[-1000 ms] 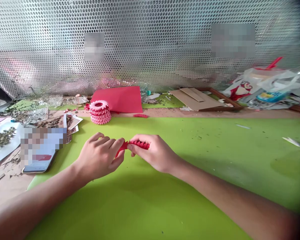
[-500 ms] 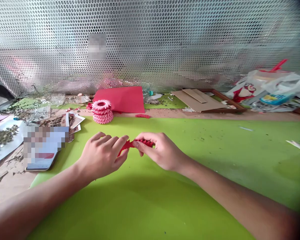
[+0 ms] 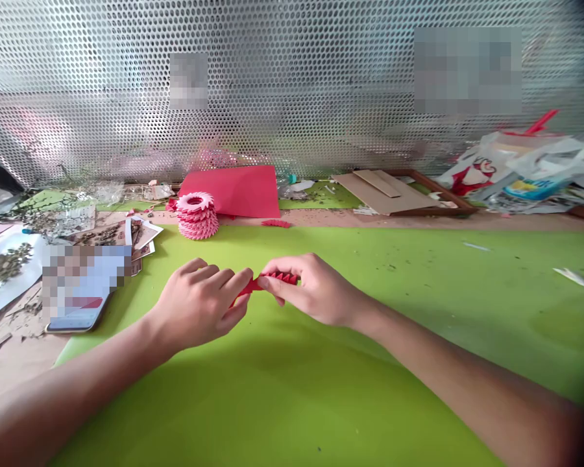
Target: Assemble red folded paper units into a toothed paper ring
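Observation:
Between my hands, above the green mat (image 3: 292,402), is a strip of folded red paper pieces (image 3: 283,277) with a zigzag edge. My left hand (image 3: 202,301) pinches its left end between thumb and fingers, which hide much of that end. The right part of the strip is pinched by my right hand (image 3: 316,288), thumb on the near side. Beyond my left hand stands a round pink-and-white stack of folded paper (image 3: 198,224) with a hollow middle. A short red folded-paper strip (image 3: 275,223) lies at the mat's far edge.
Red paper (image 3: 243,190) leans behind the pink stack. A phone (image 3: 85,292) lies at left beside photos (image 3: 145,237) and dried plant bits (image 3: 4,266). Cardboard (image 3: 389,193) and plastic bags (image 3: 520,168) sit at the back right, before a perforated metal panel (image 3: 292,78).
Both hands keep their pinch on the red strip. My left fingertips have come slightly closer to the right hand, covering more of the strip's left part. The view has shifted slightly.

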Available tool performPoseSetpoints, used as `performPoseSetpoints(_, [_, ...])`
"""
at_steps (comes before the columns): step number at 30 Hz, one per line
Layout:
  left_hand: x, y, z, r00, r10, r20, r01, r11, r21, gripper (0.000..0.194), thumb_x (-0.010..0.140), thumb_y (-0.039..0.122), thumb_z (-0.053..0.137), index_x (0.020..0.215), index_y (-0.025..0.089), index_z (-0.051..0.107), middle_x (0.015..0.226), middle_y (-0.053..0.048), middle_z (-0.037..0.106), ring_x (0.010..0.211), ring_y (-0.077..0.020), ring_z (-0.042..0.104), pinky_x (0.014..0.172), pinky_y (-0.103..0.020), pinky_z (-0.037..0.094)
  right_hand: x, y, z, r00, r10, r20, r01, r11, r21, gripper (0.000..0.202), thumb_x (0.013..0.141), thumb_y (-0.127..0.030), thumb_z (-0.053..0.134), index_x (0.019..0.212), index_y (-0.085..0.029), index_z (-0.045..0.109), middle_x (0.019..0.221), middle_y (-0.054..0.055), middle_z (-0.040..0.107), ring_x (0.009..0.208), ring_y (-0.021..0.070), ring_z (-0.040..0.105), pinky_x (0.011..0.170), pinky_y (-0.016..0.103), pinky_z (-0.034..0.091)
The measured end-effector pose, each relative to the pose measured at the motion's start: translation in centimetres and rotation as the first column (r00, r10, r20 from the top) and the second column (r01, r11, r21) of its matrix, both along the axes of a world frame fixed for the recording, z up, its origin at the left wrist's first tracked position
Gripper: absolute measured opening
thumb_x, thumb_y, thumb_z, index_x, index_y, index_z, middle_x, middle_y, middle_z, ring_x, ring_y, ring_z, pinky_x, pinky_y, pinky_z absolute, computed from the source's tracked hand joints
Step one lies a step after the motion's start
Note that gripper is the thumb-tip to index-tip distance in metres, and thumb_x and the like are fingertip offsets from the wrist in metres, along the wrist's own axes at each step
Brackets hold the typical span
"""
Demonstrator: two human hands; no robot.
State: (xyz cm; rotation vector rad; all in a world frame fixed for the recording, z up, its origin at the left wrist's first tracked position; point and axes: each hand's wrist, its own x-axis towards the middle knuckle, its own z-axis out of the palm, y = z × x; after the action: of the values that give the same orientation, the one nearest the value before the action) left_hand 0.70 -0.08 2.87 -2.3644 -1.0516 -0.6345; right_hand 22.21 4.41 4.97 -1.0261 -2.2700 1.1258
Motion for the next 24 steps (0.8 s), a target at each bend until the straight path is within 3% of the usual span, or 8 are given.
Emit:
performPoseSetpoints(11, [-0.3,0.1,0.1,0.994,-0.09,-0.061,0.092,0.995,0.034,0.021,0.093,0.027,0.054,0.106,0.016,0.067,0.074,0.001,0.074,0.058,-0.0164,0.067,0.061,-0.035,0.049,0.3,0.4,0.7,0.996,0.055,0.064,-0.052,0.998,-0.042,0.026,0.092,-0.034,0.056,0.077,-0.016,0.067,0.062,0.0,0.062,0.052,0.0114,0.049,0.05,0.025,0.035])
performPoseSetpoints(19, [-0.5,0.2,0.3,0.997,-0.066,-0.027,0.068,0.996,0.061,0.022,0.092,0.024,0.056,0.108,0.014,0.066,0.073,0.002,0.074,0.057,-0.0146,0.066,0.063,-0.034,0.05,-0.3,-0.5,-0.6,0.997,-0.015,-0.071,0.011,0.999,-0.047,0.029,0.095,-0.039,0.057,0.078,-0.017,0.062,0.064,-0.002,0.059,0.053,0.0099,0.046,0.05,0.023,0.035])
performPoseSetpoints(24, [-0.5,0.3,0.3,0.992,-0.095,-0.085,0.101,0.993,0.064,0.024,0.094,0.025,0.055,0.111,0.012,0.066,0.074,0.001,0.074,0.058,-0.0159,0.066,0.063,-0.035,0.049,-0.7,-0.6,-1.1,1.0,-0.008,-0.011,0.007,0.998,-0.06,0.031,0.096,-0.042,0.055,0.08,-0.017,0.062,0.063,-0.002,0.058,0.051,0.0096,0.045,0.049,0.022,0.034])
